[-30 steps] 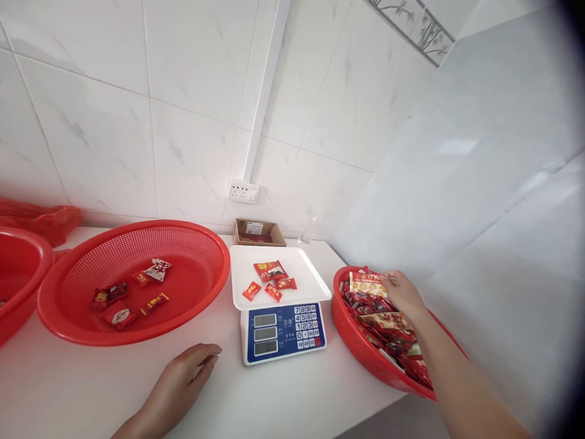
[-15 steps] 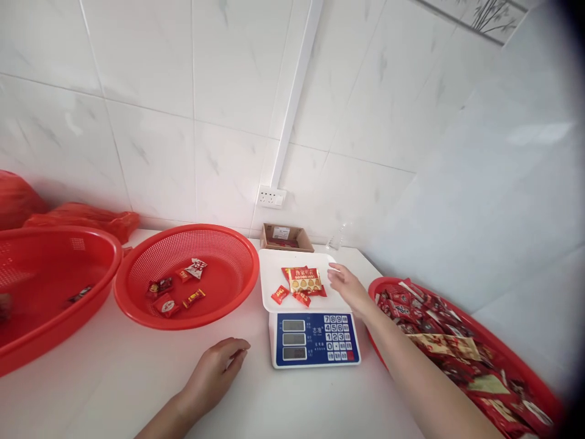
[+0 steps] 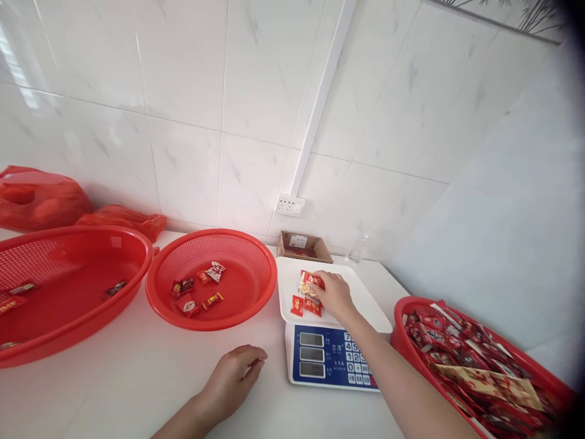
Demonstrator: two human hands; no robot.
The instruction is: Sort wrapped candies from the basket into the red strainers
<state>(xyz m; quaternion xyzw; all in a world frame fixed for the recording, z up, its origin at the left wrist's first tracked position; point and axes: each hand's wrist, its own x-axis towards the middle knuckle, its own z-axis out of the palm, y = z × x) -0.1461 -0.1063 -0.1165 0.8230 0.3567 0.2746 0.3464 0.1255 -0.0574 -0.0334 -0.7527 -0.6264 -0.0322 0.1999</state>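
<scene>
My right hand (image 3: pixel 334 295) is over the white tray (image 3: pixel 365 305) of a weighing scale (image 3: pixel 329 356), its fingers closed on a red and cream snack packet (image 3: pixel 308 284). Part of that packet is hidden under my fingers. Two small red packets, one a candy packet (image 3: pixel 297 305), lie on the tray just in front of it. On the white table, left of the scale, my left hand (image 3: pixel 235 378) rests with its fingers curled in and the thumb near them. It shows nothing in its grasp.
A round red basket (image 3: pixel 155 302) with several sweets stands left of the scale, and a larger red basket (image 3: pixel 141 274) is farther left. At right, a red basket (image 3: pixel 400 317) is full of packets. Behind are a cardboard box (image 3: pixel 329 253) and red bags (image 3: pixel 46 198).
My right hand has moved left from the tray's right edge onto the packets and closed on one. My left hand stays on the table. The view has shifted left.
</scene>
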